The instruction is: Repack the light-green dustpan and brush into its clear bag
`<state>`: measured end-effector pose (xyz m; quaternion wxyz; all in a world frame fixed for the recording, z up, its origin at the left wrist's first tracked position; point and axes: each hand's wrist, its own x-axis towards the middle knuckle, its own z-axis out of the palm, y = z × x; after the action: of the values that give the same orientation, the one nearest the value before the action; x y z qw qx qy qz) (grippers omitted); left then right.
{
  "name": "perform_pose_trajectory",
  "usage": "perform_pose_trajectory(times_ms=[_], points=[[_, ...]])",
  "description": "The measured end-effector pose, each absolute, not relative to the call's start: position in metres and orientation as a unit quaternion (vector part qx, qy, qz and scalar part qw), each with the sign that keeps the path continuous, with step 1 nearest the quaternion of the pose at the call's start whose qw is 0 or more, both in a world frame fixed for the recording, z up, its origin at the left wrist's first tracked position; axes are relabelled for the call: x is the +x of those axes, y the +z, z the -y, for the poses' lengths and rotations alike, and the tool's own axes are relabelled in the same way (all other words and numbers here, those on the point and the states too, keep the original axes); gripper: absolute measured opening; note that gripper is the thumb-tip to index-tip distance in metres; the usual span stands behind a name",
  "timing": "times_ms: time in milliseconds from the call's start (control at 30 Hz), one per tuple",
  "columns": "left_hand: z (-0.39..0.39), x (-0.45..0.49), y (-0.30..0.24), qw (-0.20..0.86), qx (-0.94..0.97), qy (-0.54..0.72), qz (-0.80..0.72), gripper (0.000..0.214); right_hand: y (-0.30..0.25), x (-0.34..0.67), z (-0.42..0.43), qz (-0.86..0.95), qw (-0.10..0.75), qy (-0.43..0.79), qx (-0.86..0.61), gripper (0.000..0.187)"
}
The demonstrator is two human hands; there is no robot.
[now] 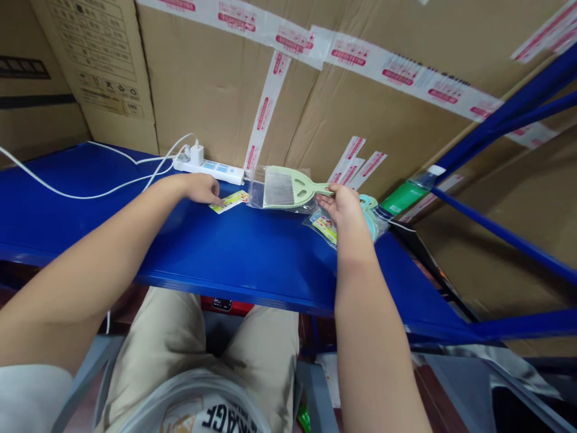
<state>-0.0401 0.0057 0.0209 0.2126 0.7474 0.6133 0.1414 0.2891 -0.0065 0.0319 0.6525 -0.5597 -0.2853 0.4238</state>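
Green scoop [301, 187] | right hand [343, 205] pinching handle [321, 186] | pan [278, 187] toward left hand [201, 187] | latter touching card [229, 201], grip unclear

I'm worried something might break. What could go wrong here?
The left hand touches the card near the white power strip; its arm might snag the white cable. The right hand holds the green dustpan not far from the capped bottle, and might bump that bottle.

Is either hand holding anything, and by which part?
The right hand holds the pale green scoop by its handle. The left hand touches a printed card; whether it grips is unclear.
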Motion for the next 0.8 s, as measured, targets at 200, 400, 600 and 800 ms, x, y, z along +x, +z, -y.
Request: perform_pose_trajectory(times_ms=[200, 400, 600, 800], points=[[-0.012, -0.052, 0.017, 0.23, 0.767, 0.102, -0.59, 0.015, 0.029, 0.29, 0.005, 0.285, 0.644, 0.416, -0.576, 0.024], [-0.016, -0.057, 0.013, 0.216, 0.765, 0.106, -0.597, 0.015, 0.026, 0.287, 0.005, 0.288, 0.637, 0.396, -0.595, 0.019], [-0.013, -0.056, 0.019, 0.146, 0.755, 0.118, -0.628, 0.013, 0.03, 0.283, 0.01, 0.281, 0.633, 0.385, -0.61, 0.023], [-0.005, -0.028, 0.01, 0.141, 0.763, 0.174, -0.607, 0.037, 0.039, 0.279, 0.018, 0.252, 0.622, 0.386, -0.633, 0.024]])
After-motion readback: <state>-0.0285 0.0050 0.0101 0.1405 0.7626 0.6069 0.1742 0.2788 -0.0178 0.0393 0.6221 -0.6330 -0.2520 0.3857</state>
